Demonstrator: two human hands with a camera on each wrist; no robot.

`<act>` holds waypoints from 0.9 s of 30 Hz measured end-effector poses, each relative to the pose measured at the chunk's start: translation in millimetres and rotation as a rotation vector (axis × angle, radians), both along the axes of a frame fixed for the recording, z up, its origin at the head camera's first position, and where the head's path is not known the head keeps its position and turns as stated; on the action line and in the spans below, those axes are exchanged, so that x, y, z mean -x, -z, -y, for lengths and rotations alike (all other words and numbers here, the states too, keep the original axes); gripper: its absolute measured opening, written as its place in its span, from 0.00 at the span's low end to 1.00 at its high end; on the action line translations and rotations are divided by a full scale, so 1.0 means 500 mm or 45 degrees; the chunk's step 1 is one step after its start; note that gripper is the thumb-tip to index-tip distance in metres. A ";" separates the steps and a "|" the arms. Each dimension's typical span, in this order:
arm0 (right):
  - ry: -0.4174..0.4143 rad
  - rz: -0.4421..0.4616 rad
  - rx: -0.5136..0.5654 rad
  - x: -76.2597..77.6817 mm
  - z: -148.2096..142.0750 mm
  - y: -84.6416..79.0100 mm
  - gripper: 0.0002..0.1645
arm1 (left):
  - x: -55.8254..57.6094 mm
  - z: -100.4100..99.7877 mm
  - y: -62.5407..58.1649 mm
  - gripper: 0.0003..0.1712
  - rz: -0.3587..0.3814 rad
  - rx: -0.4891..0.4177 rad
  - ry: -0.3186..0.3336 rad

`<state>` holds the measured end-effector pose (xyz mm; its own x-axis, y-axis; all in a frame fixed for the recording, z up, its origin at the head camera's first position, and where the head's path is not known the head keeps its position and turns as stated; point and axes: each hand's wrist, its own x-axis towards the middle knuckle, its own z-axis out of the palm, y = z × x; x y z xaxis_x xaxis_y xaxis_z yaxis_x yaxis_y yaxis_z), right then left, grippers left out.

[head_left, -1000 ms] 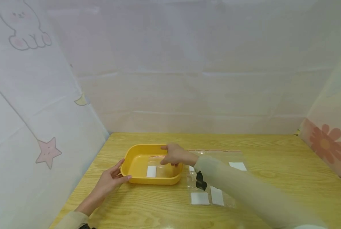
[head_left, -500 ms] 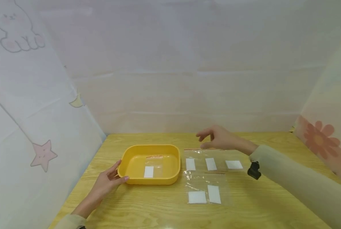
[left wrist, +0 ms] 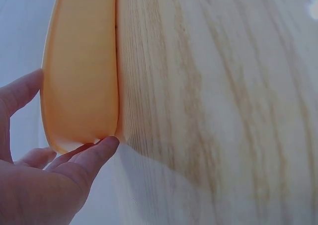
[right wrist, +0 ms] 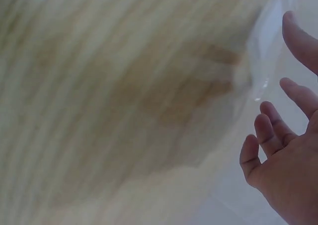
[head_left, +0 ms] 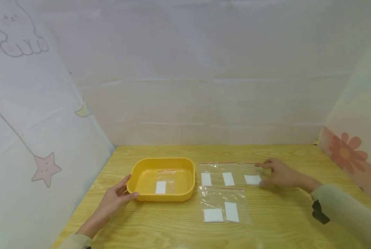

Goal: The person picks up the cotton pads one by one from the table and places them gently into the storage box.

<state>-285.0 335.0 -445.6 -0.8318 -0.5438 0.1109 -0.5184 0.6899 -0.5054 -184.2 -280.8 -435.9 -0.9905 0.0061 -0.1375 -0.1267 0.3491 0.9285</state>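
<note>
My left hand (head_left: 114, 199) grips the left end of a yellow plastic tray (head_left: 160, 197), thumb at the near side and fingers round the end; the left wrist view shows the tray wall (left wrist: 82, 61) between them. Inside the tray lies a clear zip bag with a white label (head_left: 160, 187). My right hand (head_left: 283, 176) hovers at or just over the right-hand bag of the back row, whose white label (head_left: 252, 179) is near its thumb. Its fingers are spread and hold nothing in the right wrist view, where the bag (right wrist: 268, 36) shows at the edge.
Two more clear zip bags with white labels (head_left: 206, 179) lie in the back row beside the tray. In front of them are two further labelled bags (head_left: 232, 211). Everything rests on a wood-grain table (head_left: 160, 228), with a pale printed sheet (head_left: 216, 103) behind.
My right hand has left the bag inside the tray and swung right, over the back row, down to its right-hand bag. My left hand stays on the tray.
</note>
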 end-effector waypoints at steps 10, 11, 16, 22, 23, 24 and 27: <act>0.115 -0.151 -0.001 -0.011 -0.009 0.059 0.36 | -0.002 -0.001 -0.005 0.52 -0.003 -0.022 0.009; 0.126 -0.137 0.005 -0.011 -0.008 0.059 0.36 | -0.002 -0.001 -0.006 0.52 -0.002 -0.023 0.008; 0.136 -0.063 0.057 -0.012 -0.009 0.056 0.39 | -0.001 -0.001 -0.005 0.52 -0.001 -0.028 0.006; 0.114 -0.060 0.022 -0.010 -0.014 0.056 0.40 | 0.001 0.000 -0.003 0.52 -0.005 -0.039 0.008; 0.113 -0.050 0.030 -0.009 -0.015 0.056 0.40 | 0.001 -0.001 -0.003 0.52 -0.003 -0.042 0.007; 0.109 -0.038 0.047 -0.008 -0.015 0.056 0.40 | 0.000 -0.001 -0.003 0.52 -0.002 -0.044 0.006; 0.093 -0.008 0.078 -0.005 -0.017 0.055 0.41 | -0.001 -0.002 -0.003 0.52 0.005 -0.043 -0.001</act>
<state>-282.6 343.5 -473.0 -0.8684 -0.4735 0.1473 -0.4709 0.6942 -0.5444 -183.8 -279.9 -434.2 -0.9899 0.0103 -0.1411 -0.1305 0.3178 0.9391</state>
